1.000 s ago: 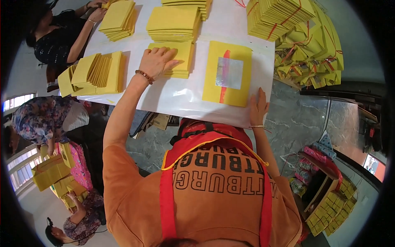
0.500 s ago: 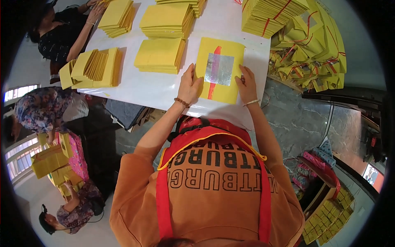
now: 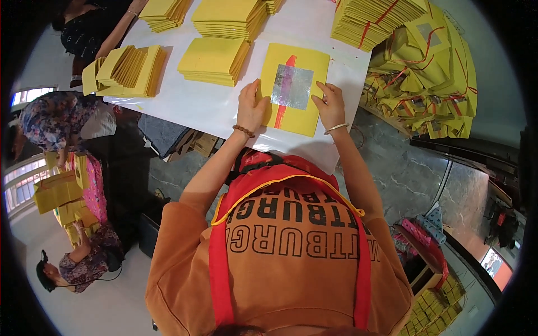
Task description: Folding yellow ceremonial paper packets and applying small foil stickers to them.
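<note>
A yellow paper stack lies on the white-covered table in front of me. On top of it are a shiny silver square and a red strip that runs under the square. Along the left edge of the stack rests my left hand, fingers stretched out and thumb apart. At the opposite edge, my right hand touches the paper with thumb and forefinger tips, which are spread from each other. Both hands are open, one on each side of the stack.
Folded yellow paper piles stand to the left on the white table. A tall pile tied with red string is at the back right, beside more bundles. Other people work at the left. A box of yellow bundles stands lower right.
The whole view has shifted slightly. My hands stay at the stack's two sides, the right fingers a little changed in pose. The co-worker's hand at the far left has left the view.
</note>
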A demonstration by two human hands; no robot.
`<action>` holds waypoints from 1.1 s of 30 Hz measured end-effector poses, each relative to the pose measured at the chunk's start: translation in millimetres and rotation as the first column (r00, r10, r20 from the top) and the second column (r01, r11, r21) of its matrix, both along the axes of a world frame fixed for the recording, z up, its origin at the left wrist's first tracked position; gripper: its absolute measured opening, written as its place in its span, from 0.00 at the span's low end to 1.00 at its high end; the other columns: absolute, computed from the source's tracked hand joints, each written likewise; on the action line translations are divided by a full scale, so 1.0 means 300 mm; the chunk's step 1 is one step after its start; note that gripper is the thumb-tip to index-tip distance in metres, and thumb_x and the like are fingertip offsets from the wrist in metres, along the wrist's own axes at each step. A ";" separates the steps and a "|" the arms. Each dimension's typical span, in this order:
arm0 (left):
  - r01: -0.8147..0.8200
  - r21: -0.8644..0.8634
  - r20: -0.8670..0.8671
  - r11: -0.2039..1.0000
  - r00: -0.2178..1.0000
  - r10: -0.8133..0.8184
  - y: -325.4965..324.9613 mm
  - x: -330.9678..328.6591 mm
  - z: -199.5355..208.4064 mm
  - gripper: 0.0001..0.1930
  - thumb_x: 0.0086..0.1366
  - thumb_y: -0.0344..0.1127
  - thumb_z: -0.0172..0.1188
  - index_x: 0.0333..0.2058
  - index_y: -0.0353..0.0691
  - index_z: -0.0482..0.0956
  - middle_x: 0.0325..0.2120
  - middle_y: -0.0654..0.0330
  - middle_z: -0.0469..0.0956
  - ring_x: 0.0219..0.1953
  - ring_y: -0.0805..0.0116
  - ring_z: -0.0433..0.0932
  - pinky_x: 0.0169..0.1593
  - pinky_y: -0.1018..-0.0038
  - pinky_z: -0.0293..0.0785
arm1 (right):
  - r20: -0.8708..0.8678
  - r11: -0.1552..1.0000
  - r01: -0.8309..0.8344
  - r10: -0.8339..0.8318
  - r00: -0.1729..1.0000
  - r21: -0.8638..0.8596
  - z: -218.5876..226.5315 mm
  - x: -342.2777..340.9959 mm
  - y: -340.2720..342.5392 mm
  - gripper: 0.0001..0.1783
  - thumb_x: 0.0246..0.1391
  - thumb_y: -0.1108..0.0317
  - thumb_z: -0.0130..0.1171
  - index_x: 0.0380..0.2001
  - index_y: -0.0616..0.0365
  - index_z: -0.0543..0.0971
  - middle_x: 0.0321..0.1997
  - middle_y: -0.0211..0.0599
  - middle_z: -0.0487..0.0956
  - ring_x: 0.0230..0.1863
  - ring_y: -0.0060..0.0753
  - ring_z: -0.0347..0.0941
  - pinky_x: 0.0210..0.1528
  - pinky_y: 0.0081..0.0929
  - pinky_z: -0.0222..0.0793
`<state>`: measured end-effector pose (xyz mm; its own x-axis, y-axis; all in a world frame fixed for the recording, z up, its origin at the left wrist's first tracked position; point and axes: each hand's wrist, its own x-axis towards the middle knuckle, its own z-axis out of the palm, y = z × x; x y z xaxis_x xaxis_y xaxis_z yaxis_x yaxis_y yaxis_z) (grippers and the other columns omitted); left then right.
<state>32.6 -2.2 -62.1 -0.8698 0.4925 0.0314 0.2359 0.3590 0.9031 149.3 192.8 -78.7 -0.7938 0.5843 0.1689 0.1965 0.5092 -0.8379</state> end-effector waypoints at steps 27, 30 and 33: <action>0.676 -0.478 -0.472 0.560 0.340 -0.813 -0.060 -0.142 0.162 0.21 0.47 0.42 0.65 0.39 0.38 0.75 0.36 0.58 0.72 0.38 0.59 0.70 0.42 0.68 0.67 | 0.069 0.945 -0.205 0.194 0.979 0.254 0.043 0.063 -0.078 0.07 0.47 0.61 0.57 0.31 0.43 0.79 0.41 0.17 0.75 0.49 0.27 0.66 0.52 0.33 0.50; 0.688 -0.470 -0.461 0.552 0.342 -0.819 -0.053 -0.143 0.171 0.14 0.51 0.40 0.62 0.35 0.39 0.76 0.32 0.59 0.73 0.36 0.60 0.71 0.40 0.68 0.68 | 0.068 0.954 -0.194 0.183 0.981 0.229 0.028 0.059 -0.080 0.06 0.46 0.60 0.58 0.30 0.43 0.79 0.42 0.18 0.75 0.49 0.26 0.66 0.53 0.33 0.48; 0.742 -0.404 -0.389 0.535 0.390 -0.834 -0.045 -0.148 0.158 0.08 0.55 0.36 0.58 0.32 0.38 0.76 0.28 0.57 0.74 0.32 0.59 0.72 0.37 0.68 0.69 | 0.093 0.956 -0.212 0.197 0.976 0.201 0.031 0.058 -0.075 0.06 0.47 0.60 0.58 0.30 0.44 0.79 0.43 0.18 0.75 0.50 0.26 0.65 0.53 0.33 0.48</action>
<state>-11.9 -15.7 -14.6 0.0433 0.9852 0.1656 0.8510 -0.1232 0.5105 166.7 170.3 -69.3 -0.9071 0.3656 0.2087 0.1246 0.7067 -0.6964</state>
